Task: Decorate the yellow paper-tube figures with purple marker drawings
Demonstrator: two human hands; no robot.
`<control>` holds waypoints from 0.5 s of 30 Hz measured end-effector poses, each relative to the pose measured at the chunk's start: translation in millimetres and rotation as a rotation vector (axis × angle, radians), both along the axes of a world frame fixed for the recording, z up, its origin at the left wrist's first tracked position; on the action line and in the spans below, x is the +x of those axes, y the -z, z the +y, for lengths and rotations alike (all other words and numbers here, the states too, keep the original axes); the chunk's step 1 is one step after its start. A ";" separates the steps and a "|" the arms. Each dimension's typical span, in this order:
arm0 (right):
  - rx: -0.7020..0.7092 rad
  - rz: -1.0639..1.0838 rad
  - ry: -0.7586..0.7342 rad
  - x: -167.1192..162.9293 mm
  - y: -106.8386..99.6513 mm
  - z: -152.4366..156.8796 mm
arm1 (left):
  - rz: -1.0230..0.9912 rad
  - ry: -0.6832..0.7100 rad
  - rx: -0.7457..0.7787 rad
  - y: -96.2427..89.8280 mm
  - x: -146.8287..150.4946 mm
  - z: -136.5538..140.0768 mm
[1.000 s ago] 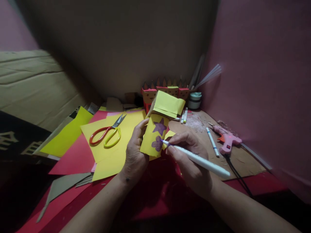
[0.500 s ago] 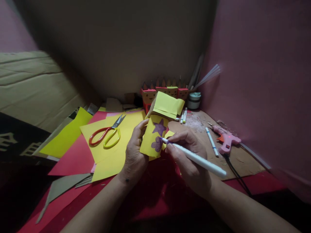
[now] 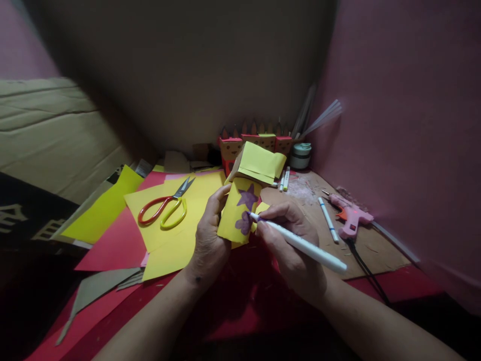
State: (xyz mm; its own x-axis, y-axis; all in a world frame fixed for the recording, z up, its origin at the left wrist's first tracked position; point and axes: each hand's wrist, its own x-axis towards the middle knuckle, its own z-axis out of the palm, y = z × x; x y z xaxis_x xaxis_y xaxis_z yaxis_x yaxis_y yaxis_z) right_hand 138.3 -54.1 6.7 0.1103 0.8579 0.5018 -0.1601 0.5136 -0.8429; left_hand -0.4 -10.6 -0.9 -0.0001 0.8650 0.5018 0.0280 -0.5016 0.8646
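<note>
My left hand [image 3: 210, 228] is closed around a yellow paper tube [image 3: 229, 220], which it holds tilted in front of me. A purple star [image 3: 247, 197] and a purple flower shape [image 3: 243, 223] are coloured on the tube's side. A white marker pen [image 3: 300, 243] with a purple tip sits pinched in my right hand [image 3: 296, 245]. Its tip is at the right edge of the flower shape. Just behind the tube stands a piece with a folded light yellow paper top [image 3: 259, 163]; its lower part is hidden.
Scissors [image 3: 169, 205] with red and yellow handles lie on yellow paper [image 3: 173, 248] at the left. On the right, a pink glue gun [image 3: 352, 220] and another marker [image 3: 328, 219] rest on cardboard [image 3: 370, 253]. Cardboard figures [image 3: 231, 146] and a lidded container [image 3: 300, 156] stand at the back.
The tube and left hand have shifted very slightly to the right. The marker's back end has swung a little to the left, while its tip stays by the flower shape.
</note>
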 end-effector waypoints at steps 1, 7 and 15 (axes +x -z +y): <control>-0.002 0.002 -0.001 -0.4 -0.2 0.4 | 0.006 -0.006 0.001 -0.3 0.0 -0.2; -0.007 0.012 -0.002 -2.0 0.0 0.8 | 0.006 0.000 0.027 -0.9 -2.0 -0.7; -0.012 -0.027 0.013 -1.5 2.4 -1.0 | -0.009 0.012 0.016 2.3 -2.0 0.5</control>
State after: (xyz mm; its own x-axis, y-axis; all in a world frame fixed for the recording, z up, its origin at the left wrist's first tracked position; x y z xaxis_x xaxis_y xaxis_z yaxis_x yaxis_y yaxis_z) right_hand 136.8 -55.2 4.2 0.1084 0.8623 0.4946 -0.1306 0.5056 -0.8528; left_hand -2.4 -10.1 -3.2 0.0055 0.8569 0.5155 0.0145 -0.5155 0.8567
